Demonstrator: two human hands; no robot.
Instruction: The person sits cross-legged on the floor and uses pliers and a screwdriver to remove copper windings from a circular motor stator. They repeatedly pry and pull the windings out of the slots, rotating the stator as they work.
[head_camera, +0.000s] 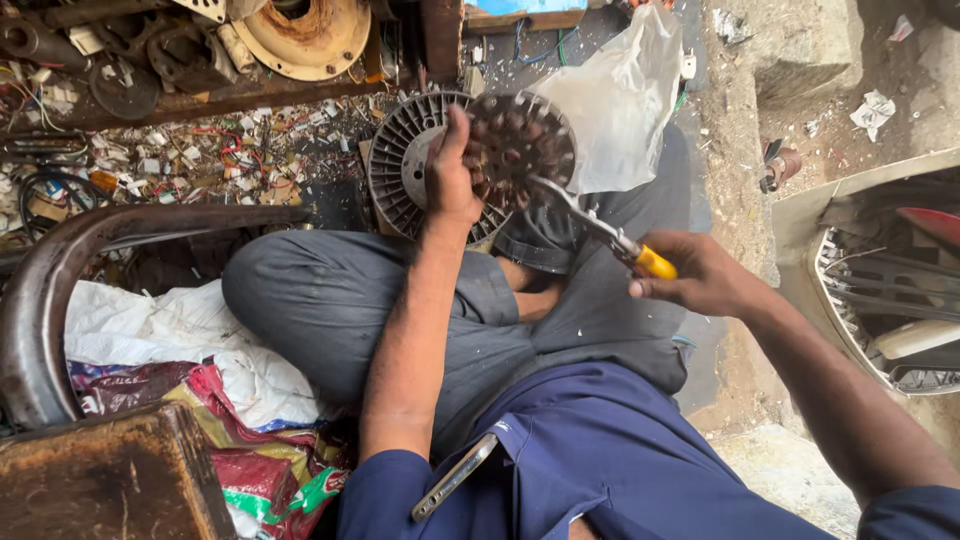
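- Sitting cross-legged on the ground, a person in grey trousers (330, 300) and a dark blue shirt (600, 450) works over the lap; view looks straight down
- left hand (452, 175) curled round the edge of a round, rusty-brown metal disc with many small holes (520, 145); thumb on the near face, fingers closed behind it; disc held upright above the knees
- right hand (700, 275) closed tight on the yellow handle of a pair of steel pliers (610, 235); pliers' tip touches the lower rim of the disc; whether the tip grips anything, cannot tell
- just behind the disc, touching or nearly so, a grey ribbed round metal housing (405, 165) stands on the ground
- packages: a translucent white plastic bag (620, 95), crumpled, lies just beyond the disc to the right; a white sack (170, 330) and a red, green and yellow printed wrapper (270, 470) lie at lower left beside the thigh; print too crumpled to make out
- a flat steel strip (455, 478) rests on the shirt
- a curved dark metal bar (60, 290) arcs at left; a worn wooden block (110, 480) below it
- ground: bare dirt and concrete (760, 150), littered with small wire scraps (200, 150); a rusty cream flanged ring (305, 35) at the top
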